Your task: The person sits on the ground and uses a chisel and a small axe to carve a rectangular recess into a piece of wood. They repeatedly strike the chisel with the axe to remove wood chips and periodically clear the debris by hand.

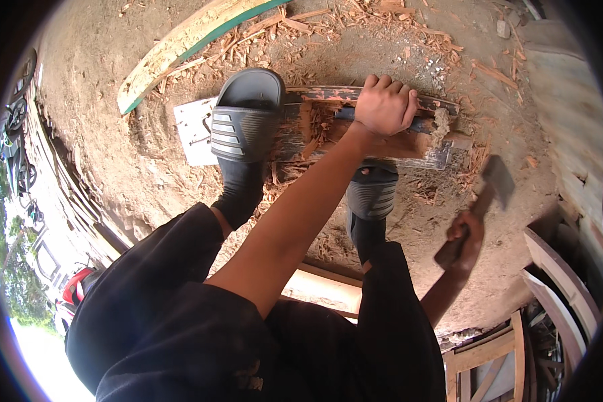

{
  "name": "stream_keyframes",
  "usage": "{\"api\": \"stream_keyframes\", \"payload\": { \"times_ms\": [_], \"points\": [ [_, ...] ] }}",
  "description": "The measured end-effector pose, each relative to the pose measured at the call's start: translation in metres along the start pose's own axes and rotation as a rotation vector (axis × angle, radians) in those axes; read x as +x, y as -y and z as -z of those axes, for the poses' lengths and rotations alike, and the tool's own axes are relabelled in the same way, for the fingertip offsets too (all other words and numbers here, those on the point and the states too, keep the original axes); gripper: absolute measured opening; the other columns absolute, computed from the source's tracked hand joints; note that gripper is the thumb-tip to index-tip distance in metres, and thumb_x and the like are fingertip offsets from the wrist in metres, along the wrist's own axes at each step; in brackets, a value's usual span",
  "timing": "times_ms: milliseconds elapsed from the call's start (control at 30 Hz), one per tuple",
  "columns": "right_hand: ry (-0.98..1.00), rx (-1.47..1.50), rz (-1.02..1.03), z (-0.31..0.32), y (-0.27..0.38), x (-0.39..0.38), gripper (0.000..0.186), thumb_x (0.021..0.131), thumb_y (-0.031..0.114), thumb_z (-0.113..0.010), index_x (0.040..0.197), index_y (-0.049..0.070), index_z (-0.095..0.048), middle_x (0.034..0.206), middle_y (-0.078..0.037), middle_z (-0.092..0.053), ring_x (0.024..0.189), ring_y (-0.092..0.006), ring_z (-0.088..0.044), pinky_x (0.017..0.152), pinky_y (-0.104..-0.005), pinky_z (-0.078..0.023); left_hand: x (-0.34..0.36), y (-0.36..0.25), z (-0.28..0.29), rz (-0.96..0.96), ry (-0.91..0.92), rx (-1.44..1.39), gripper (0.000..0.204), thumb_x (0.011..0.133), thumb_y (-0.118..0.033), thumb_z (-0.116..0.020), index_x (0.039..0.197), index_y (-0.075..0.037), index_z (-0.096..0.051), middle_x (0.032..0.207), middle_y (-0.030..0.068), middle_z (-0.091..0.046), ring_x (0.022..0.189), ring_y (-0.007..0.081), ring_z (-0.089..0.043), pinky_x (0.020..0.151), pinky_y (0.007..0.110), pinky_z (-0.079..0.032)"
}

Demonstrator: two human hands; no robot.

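A worn wooden board [291, 137], with flaking dark and pinkish paint and a gouged, splintered hollow, lies across the ground in front of me. My left hand [385, 105] is closed over its far edge, right of the middle; what lies under the palm is hidden. My left foot, in a grey slide sandal [246, 120], presses on the board's left part, and the other sandal [372, 191] is at its near edge. Off to the right, my right hand [465, 236] grips the handle of a hatchet [498, 179], its broad grey head raised and smeared by motion.
Beyond the board lies a curved timber [187, 50] with a green edge. Wood chips [298, 25] litter the dirt. Corrugated sheeting [556, 100] stands on the right, above curved wooden pieces [563, 275] and a wooden frame [486, 352]. Stacked slats [74, 177] and parked motorcycles line the left.
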State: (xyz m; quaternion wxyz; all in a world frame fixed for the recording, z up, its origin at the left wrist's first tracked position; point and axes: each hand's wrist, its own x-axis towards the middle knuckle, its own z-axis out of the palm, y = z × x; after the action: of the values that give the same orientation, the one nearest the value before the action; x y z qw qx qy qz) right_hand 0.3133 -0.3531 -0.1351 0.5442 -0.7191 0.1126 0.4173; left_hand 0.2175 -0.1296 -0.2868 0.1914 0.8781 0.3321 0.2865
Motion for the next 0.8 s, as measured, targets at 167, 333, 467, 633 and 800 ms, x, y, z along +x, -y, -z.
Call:
{"api": "stream_keyframes", "payload": {
  "times_ms": [167,333,467,633,800],
  "points": [
    [-0.423,0.152,0.184,0.013,0.025,0.044,0.009,0.084,0.011,-0.053,0.089,0.005,-0.05,0.062,0.0,-0.045,0.056,-0.009,-0.047,0.05,-0.022,-0.039,-0.001,-0.005,-0.001,0.031,0.013,0.006,0.028,0.084,-0.019,-0.047,0.059,-0.011,-0.053,0.057,0.004,-0.054,0.059,0.0219,-0.05,0.062,0.036,-0.038],
    [0.223,-0.239,-0.105,-0.057,-0.037,0.004,0.015,0.081,0.011,-0.055,0.091,0.003,-0.047,0.062,-0.004,-0.047,0.047,-0.0118,-0.048,0.042,-0.0253,-0.042,-0.001,0.001,0.001,0.012,0.024,0.007,0.028,0.084,-0.02,-0.048,0.059,-0.01,-0.053,0.057,0.004,-0.054,0.059,0.0223,-0.051,0.062,0.036,-0.038],
    [0.199,-0.12,-0.118,-0.046,-0.026,0.002,0.021,0.08,0.01,-0.056,0.096,0.003,-0.045,0.065,-0.005,-0.046,0.045,-0.0103,-0.045,0.038,-0.0249,-0.039,0.0,0.002,0.003,-0.011,0.032,0.01,0.027,0.084,-0.019,-0.048,0.059,-0.01,-0.053,0.059,0.0038,-0.054,0.06,0.0221,-0.051,0.062,0.036,-0.038],
    [-0.003,-0.012,-0.02,-0.023,0.005,-0.004,0.026,0.081,0.013,-0.057,0.101,0.002,-0.044,0.067,-0.002,-0.045,0.047,-0.0083,-0.041,0.041,-0.0221,-0.037,0.0,0.003,0.004,-0.008,0.039,0.002,0.027,0.085,-0.019,-0.047,0.06,-0.01,-0.053,0.06,0.0038,-0.055,0.06,0.0225,-0.051,0.062,0.036,-0.039],
    [-0.291,0.328,0.242,0.02,0.042,0.035,0.007,0.083,0.014,-0.055,0.082,0.008,-0.051,0.063,0.0,-0.046,0.053,-0.0091,-0.043,0.049,-0.0249,-0.038,0.002,0.0,0.002,-0.015,0.051,0.004,0.028,0.085,-0.018,-0.046,0.06,-0.009,-0.053,0.06,0.0042,-0.055,0.06,0.023,-0.052,0.062,0.036,-0.039]
  ]
}}
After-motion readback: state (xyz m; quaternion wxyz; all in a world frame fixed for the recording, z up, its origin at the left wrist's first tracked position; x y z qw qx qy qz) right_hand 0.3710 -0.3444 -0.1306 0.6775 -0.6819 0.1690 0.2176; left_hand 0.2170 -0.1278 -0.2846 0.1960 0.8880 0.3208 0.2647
